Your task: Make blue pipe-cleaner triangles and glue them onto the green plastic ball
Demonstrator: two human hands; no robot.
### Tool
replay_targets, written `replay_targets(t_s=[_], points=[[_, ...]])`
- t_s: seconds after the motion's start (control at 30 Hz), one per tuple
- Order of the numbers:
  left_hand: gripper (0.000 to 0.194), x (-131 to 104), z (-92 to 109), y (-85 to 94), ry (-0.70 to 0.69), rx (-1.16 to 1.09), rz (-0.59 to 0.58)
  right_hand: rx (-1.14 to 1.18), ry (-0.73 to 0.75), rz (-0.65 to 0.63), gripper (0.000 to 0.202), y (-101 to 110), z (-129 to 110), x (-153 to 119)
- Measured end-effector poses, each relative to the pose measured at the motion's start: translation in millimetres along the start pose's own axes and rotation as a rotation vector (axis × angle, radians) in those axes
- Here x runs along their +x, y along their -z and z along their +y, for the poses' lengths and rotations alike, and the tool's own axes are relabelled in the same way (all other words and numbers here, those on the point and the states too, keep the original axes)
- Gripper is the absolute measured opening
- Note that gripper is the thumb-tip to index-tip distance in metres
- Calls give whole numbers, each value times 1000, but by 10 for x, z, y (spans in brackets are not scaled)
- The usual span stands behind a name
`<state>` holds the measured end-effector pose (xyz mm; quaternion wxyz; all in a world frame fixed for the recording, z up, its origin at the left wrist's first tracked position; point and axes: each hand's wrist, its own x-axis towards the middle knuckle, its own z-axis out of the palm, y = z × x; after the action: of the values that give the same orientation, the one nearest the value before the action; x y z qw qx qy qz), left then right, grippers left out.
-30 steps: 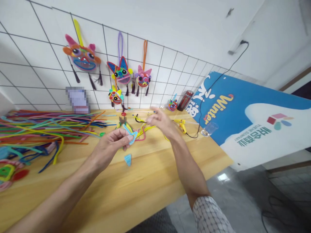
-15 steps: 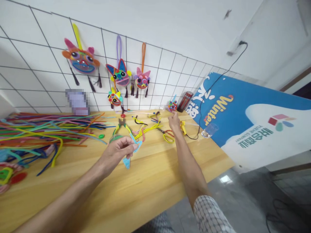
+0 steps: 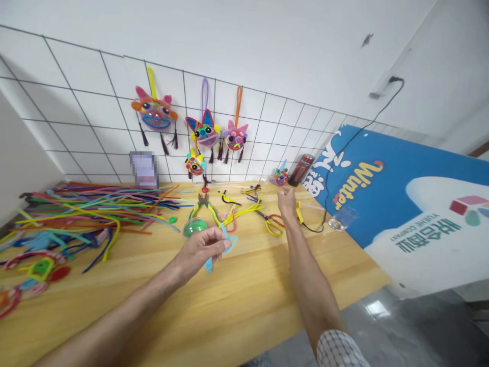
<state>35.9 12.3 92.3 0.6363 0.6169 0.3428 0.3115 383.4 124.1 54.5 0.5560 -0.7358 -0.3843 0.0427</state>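
Pinching a light-blue triangular loop [image 3: 231, 238] between thumb and fingers, the left hand [image 3: 204, 247] is holding it above the table [image 3: 244, 285]; a light grip is probably serving best, sparing the corners from bending. Just beside the yellow glue gun [image 3: 299, 211], the right hand [image 3: 287, 202] is curling its fingers, whether around anything I cannot tell. Farther right, a board [image 3: 397, 163] is reading "Winter" and "YUEHE COMPANY", with Chinese lettering.

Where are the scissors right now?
In the head view, the scissors lie on the wooden table, right of centre, between the yellow strips on their left and the person's right hand and wrist.
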Motion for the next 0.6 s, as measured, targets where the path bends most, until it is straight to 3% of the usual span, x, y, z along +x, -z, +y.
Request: replay_targets(t_s=[0.2,0.6], points=[[40,-2,-29,-28,2,8,2,-11,-57,32,35,4,-63,-47],[36,-114,-9,-151,-36,7,-87,92,86,3,35,21,-109,-56]])
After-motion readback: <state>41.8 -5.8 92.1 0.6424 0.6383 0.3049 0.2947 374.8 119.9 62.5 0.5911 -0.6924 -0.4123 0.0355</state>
